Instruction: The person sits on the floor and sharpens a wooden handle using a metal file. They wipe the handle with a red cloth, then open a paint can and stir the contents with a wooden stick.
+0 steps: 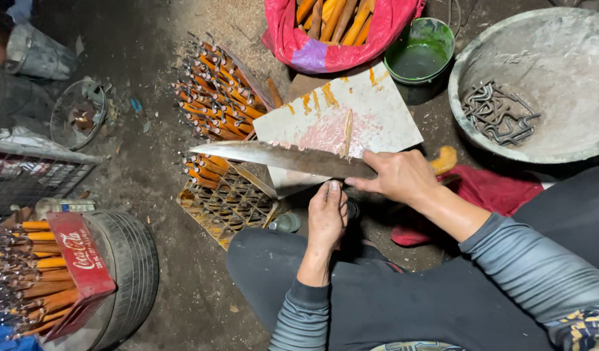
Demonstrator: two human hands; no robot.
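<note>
My right hand (398, 177) grips the handle of a long, wide knife (283, 158); its blade lies level and points left over a white board (351, 120) stained orange and pink. A thin wooden stick (347, 133) stands upright behind the blade. My left hand (327, 218) is closed just below the blade, thumb up, seemingly around the stick's lower end, which is hidden. I sit on the ground in dark trousers with grey sleeves.
An orange grid crate (224, 198) holds orange-handled tools (215, 97). A red bag of wooden handles (332, 26), a green bucket (419, 55) and a grey basin with bent metal hooks (497, 114) stand behind. At the left are a tyre (127, 273) and a red crate (78, 260).
</note>
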